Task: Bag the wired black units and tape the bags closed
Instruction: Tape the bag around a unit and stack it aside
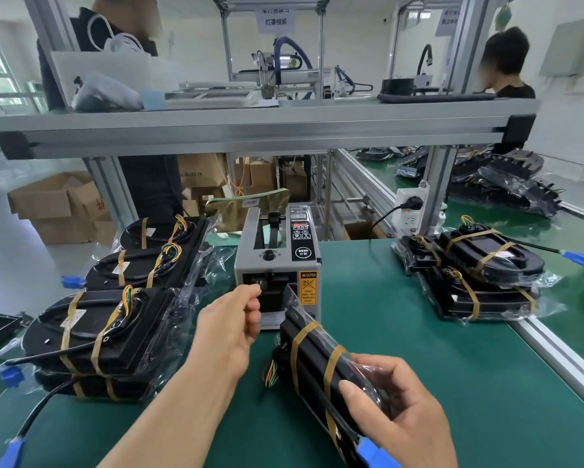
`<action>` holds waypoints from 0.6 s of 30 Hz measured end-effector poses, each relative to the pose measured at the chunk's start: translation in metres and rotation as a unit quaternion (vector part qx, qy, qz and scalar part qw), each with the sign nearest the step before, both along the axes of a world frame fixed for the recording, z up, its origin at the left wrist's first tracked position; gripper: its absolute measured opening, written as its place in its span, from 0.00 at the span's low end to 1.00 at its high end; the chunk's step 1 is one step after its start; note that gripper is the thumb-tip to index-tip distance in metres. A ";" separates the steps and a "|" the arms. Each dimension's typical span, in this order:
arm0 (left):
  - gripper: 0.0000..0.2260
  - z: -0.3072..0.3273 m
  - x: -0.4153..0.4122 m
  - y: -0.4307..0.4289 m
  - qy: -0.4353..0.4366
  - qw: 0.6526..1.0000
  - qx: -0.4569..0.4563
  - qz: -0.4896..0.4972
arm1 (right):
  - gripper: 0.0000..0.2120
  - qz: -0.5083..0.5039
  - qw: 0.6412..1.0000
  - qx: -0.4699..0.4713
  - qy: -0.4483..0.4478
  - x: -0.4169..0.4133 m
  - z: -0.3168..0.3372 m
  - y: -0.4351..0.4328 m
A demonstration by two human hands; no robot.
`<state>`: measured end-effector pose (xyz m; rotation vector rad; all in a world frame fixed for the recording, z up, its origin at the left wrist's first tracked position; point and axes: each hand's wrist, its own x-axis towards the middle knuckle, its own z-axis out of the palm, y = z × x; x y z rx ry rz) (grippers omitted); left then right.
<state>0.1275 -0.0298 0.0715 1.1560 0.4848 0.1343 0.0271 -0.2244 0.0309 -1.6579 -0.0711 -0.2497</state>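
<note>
Tape dispenser [277, 265] stood mid-table [418, 383]. Bagged units [108, 325] piled to its left; second stack [476, 265] well to its right. One unit [314, 359] lay just before it, in right hand [402, 410]. Left hand [229, 329] at its outlet. Shelf [267, 126] overhead.

Green-matted workbench [402, 332], bounded at right by an aluminium rail [554, 352]. Grey tape dispenser [277, 265] is set at rear centre. Bagged, taped black units are stacked in a left stack [108, 329], with more behind [155, 261]. A right stack [479, 275] is placed near the rail. One bagged unit [314, 359] is stood on edge just before the dispenser.
</note>
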 end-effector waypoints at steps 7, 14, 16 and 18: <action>0.12 0.009 -0.037 0.010 -0.064 0.963 0.198 -0.168 | 0.17 0.003 1.000 -0.014 -0.009 -0.001 -0.003 0.002; 0.13 0.007 -0.034 0.005 -0.066 0.949 0.255 -0.174 | 0.18 0.005 1.000 -0.017 -0.017 -0.001 -0.001 0.004; 0.13 0.005 -0.032 0.004 -0.063 0.950 0.254 -0.169 | 0.18 0.007 1.000 -0.017 -0.017 -0.001 -0.002 0.003; 0.12 0.002 -0.031 0.003 -0.062 0.950 0.258 -0.167 | 0.18 0.009 1.000 -0.017 -0.017 -0.001 -0.002 0.003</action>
